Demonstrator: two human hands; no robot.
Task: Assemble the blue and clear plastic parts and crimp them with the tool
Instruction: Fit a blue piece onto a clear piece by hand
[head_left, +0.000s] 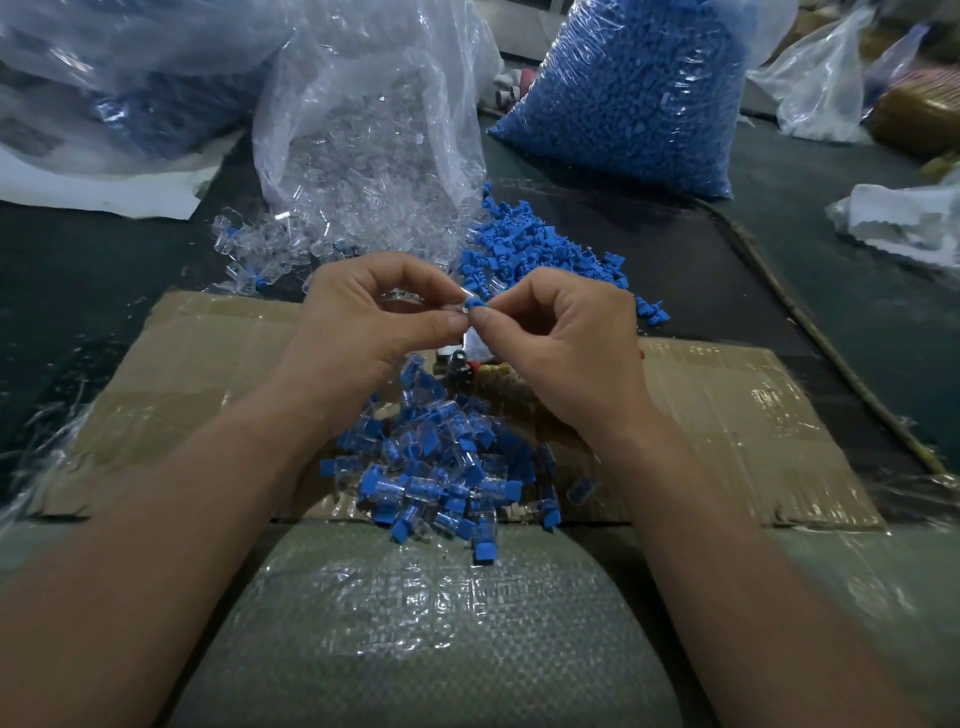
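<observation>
My left hand (363, 317) pinches a clear plastic part (457, 310) between thumb and fingers. My right hand (566, 332) pinches a small blue part (475, 304) and holds it against the clear one, fingertips of both hands meeting above the cardboard sheet (727, 415). Below the hands lies a heap of joined blue-and-clear pieces (441, 467). A metal tool with a red and black part (462, 358) shows partly between my hands; most of it is hidden. Loose blue parts (535, 249) and loose clear parts (270, 249) lie beyond the hands.
An open clear bag of clear parts (374, 119) stands at the back centre, a full bag of blue parts (634, 93) to its right. More plastic bags (104, 78) fill the back left and right. A woven sack (426, 623) lies near me.
</observation>
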